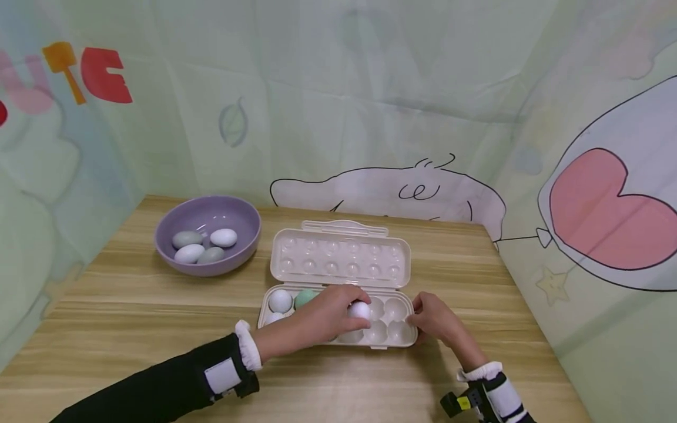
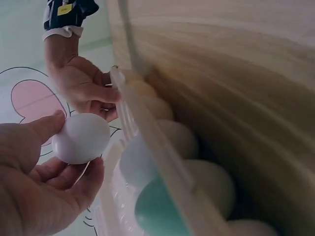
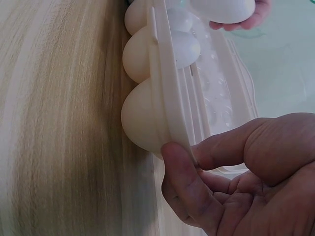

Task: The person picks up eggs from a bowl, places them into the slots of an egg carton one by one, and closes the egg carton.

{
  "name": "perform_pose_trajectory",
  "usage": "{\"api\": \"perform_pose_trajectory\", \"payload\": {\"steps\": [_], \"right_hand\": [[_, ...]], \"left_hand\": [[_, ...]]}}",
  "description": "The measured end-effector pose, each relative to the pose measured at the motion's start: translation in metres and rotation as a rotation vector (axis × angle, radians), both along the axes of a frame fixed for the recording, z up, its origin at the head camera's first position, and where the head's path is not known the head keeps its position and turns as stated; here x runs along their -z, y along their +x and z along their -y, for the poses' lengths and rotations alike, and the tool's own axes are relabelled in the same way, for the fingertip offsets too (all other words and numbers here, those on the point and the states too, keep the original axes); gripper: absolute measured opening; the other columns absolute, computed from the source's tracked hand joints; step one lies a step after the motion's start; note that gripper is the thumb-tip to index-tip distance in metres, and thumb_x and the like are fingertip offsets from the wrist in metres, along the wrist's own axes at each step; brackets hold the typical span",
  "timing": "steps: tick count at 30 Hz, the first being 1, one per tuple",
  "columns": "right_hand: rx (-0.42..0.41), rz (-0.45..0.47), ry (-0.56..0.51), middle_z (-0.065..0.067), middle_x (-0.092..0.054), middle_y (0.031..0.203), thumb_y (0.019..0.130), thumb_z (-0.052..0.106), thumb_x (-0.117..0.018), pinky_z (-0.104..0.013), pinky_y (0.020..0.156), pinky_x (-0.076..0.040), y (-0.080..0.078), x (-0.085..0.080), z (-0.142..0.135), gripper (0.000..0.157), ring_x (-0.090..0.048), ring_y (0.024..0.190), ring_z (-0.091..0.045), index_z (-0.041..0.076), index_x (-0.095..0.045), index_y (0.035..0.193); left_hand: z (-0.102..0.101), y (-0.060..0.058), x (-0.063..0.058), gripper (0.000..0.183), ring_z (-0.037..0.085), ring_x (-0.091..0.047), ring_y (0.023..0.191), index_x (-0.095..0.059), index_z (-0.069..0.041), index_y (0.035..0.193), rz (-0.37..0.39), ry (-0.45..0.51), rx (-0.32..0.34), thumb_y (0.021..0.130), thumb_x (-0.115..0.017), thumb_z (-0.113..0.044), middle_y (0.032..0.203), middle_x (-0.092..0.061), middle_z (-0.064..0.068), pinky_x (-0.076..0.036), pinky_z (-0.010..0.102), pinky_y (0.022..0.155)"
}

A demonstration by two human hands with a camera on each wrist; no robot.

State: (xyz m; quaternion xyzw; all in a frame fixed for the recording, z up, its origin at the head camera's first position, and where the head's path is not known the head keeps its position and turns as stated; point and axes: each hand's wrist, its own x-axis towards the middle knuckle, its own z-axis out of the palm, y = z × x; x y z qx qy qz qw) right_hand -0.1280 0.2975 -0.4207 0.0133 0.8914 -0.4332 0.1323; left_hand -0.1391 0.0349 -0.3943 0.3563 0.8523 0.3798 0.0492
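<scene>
A white egg (image 1: 359,312) is pinched between the thumb and fingers of my left hand (image 1: 330,308), just above the open egg carton (image 1: 404,341). In the left wrist view the egg (image 2: 81,138) is apart from the carton's rim. My right hand (image 1: 435,317) grips the carton's right end, thumb and fingers pinching the rim (image 3: 179,128) in the right wrist view. A pale egg (image 1: 280,301) and a green egg (image 1: 305,298) sit in back-row cups at the left. Another pale egg (image 1: 275,318) shows at front left. My left hand and forearm hide the middle cups.
The carton's clear lid (image 1: 341,257) is folded back behind it. Left of it, a purple bowl (image 1: 208,267) holds several grey and white eggs. All this stands on a wooden table (image 1: 158,329), with printed cloth walls (image 1: 338,117) behind and at the sides.
</scene>
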Motion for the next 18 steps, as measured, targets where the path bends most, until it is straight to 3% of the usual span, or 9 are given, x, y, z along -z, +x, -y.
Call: {"api": "perform_pose_trajectory", "payload": {"steps": [4,13,18], "right_hand": [[0.000,0.009,-0.025,-0.017,-0.062,0.082,0.086,-0.011,-0.065,-0.038,0.050,-0.059,0.000,0.001,-0.001,0.015,-0.067,0.057,-0.024,-0.009,-0.052,0.092],[-0.016,0.000,-0.033,-0.018,-0.064,0.080,0.086,-0.011,-0.065,-0.039,0.050,-0.059,0.001,0.001,-0.001,0.015,-0.066,0.055,-0.023,-0.008,-0.051,0.091],[-0.008,0.003,-0.040,-0.019,-0.064,0.080,0.086,-0.011,-0.065,-0.038,0.049,-0.059,0.002,0.002,-0.001,0.015,-0.067,0.055,-0.024,-0.008,-0.051,0.091]], "left_hand": [[0.000,0.004,0.008,0.034,0.020,-0.065,0.102,-0.073,-0.006,0.115,-0.082,-0.031,-0.004,0.087,-0.084,-0.022,0.109,-0.072,0.003,-0.054,0.034,0.088],[0.002,0.013,0.023,0.033,0.025,-0.062,0.116,-0.068,-0.002,0.122,-0.137,-0.109,0.054,0.094,-0.077,-0.017,0.119,-0.067,0.010,-0.050,0.037,0.101],[0.003,0.015,0.028,0.031,0.023,-0.063,0.110,-0.067,-0.001,0.121,-0.226,-0.152,0.076,0.095,-0.075,-0.016,0.116,-0.065,0.008,-0.052,0.034,0.098]]}}
